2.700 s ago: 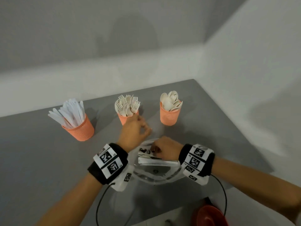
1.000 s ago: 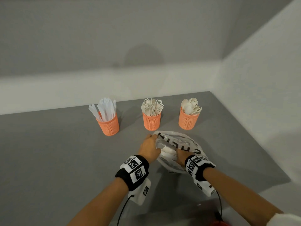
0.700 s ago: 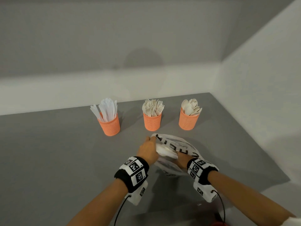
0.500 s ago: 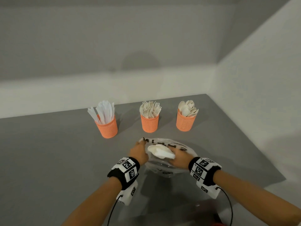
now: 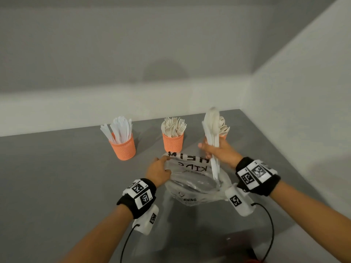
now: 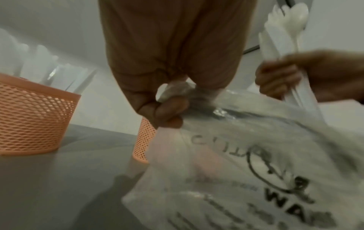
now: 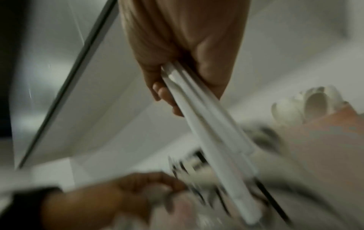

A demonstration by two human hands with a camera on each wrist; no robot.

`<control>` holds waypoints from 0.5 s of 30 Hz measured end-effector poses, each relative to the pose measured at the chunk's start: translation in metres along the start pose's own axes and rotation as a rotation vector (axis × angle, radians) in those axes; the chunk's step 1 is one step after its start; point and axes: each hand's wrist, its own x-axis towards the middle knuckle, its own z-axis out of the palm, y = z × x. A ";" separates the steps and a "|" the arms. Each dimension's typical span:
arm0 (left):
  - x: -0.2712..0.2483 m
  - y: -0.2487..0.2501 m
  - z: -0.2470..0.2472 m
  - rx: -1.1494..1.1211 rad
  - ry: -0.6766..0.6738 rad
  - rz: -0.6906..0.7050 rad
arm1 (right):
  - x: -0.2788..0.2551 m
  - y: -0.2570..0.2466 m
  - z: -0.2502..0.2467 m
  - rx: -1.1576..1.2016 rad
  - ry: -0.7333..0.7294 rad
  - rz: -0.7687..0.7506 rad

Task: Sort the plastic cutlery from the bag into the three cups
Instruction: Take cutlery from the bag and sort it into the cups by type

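Note:
Three orange mesh cups stand in a row on the grey table: the knife cup (image 5: 123,147), the fork cup (image 5: 172,142) and the spoon cup (image 5: 223,136), the last mostly behind my right hand. My right hand (image 5: 218,151) grips a bundle of white cutlery (image 5: 213,133) upright, lifted above the clear printed plastic bag (image 5: 191,183); handle ends point down toward the bag's mouth. The bundle (image 7: 212,137) runs through my curled fingers. My left hand (image 5: 158,171) pinches the bag's rim (image 6: 177,91) at its left side.
A white wall runs close along the table's right edge (image 5: 269,141) and back. Cables trail from both wrist units toward me. Something red (image 5: 254,261) shows at the bottom edge below the table.
My right hand has drawn the cutlery bundle out of the bag and raised it upright in front of the spoon cup. My left hand keeps hold of the bag's rim.

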 end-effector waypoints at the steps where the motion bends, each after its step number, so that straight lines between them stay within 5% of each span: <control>1: -0.001 0.003 0.004 -0.001 0.033 -0.005 | 0.002 -0.010 -0.005 0.078 0.029 -0.032; 7: 0.000 0.025 0.027 -0.110 0.048 0.042 | 0.015 -0.029 -0.008 0.351 0.205 -0.097; 10: 0.003 0.030 0.026 -0.219 0.222 0.096 | 0.020 -0.023 0.006 0.375 0.248 -0.077; 12: 0.003 0.031 0.017 -0.423 0.329 0.086 | 0.022 -0.022 0.018 0.390 0.262 -0.083; 15: -0.006 0.032 -0.004 -0.984 0.249 -0.077 | 0.028 -0.034 0.037 0.430 0.261 -0.126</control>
